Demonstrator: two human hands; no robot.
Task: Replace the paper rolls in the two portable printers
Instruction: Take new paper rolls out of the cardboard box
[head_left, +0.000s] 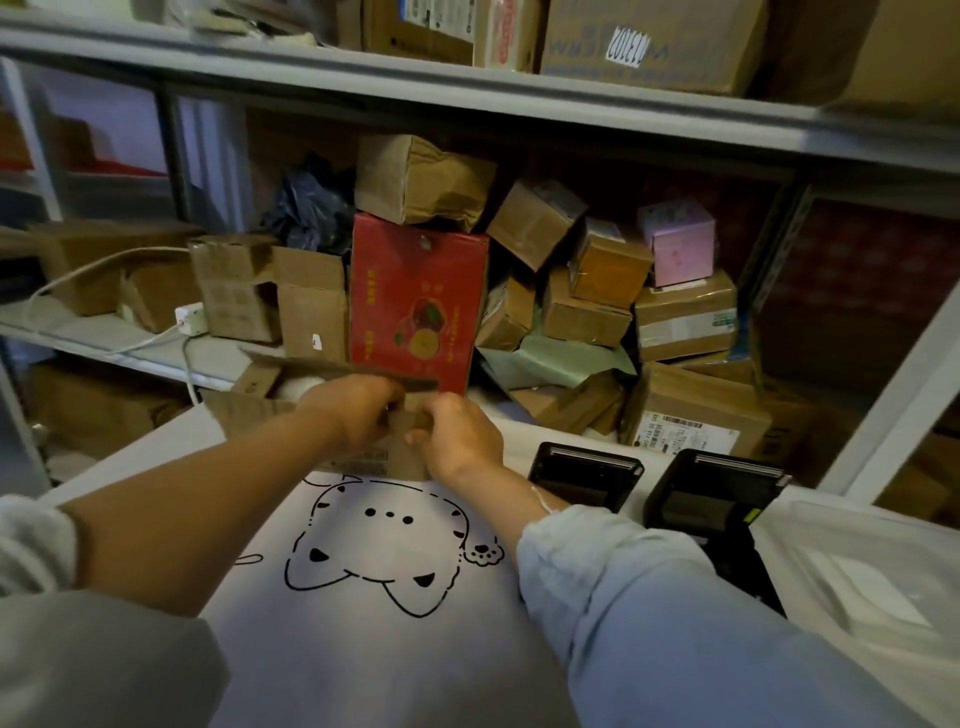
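Both hands work at an open cardboard box that stands at the far edge of the white bench, and the rest is placed from that box. The left hand is curled over the box's near wall, fingers clenched on the cardboard by the top edge. The right hand is just to the right of it, fingers bent and pinching the same wall at its right corner; the two hands almost touch. One flap of the box stands open behind the left hand, and a pale rounded thing shows inside the box, too blurred to name.

To the right of the box, past the right wrist, two black portable printers sit on the bench side by side: the nearer printer just beyond the forearm, the farther printer right of that one, close to it but apart. Each shows a pale strip along its far top edge.

On the near side of the box the bench carries a cat drawing in black outline, lying between the two forearms. Directly behind the box a red carton stands upright on a shelf among many stacked brown parcels. A white cable and plug lie on the shelf left of the box
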